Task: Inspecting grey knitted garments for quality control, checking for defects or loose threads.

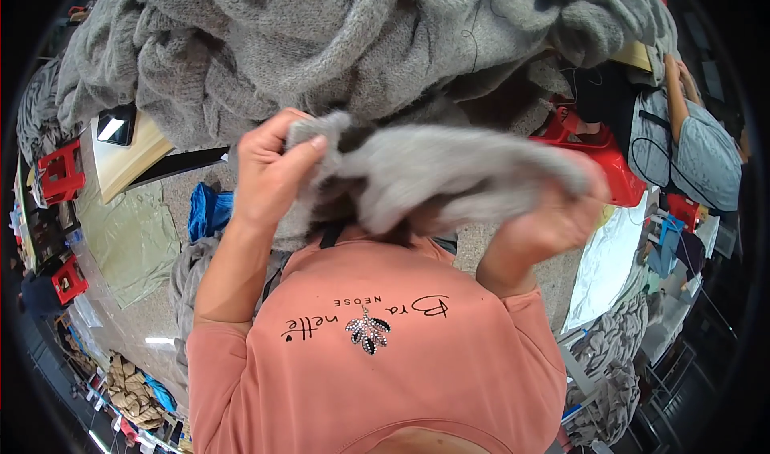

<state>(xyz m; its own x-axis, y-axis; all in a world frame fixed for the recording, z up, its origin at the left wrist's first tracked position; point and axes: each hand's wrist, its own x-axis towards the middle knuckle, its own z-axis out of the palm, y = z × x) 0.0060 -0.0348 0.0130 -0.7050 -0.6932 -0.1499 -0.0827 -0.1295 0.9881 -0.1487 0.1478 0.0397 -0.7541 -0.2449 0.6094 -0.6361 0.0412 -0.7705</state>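
A fuzzy grey knitted piece (449, 173) stretches between my two hands, in front of my chest. My left hand (269, 169) is closed on its bunched left end, thumb lying on top. At the other end, my right hand (553, 217) grips the knit; motion smears its fingers and the cloth beside it. Just beyond both hands rises a large heap of grey knitwear (305, 45), piled in loose folds with a dark loose thread on it. What kind of garment the held piece is, I cannot tell.
A dark phone (116, 125) lies on a pale wooden tabletop (132, 156) at the left. Red plastic stools stand left (62, 172) and right (597, 153). Blue cloth (208, 211) lies near my left arm. At the far right is another person (702, 137) in grey.
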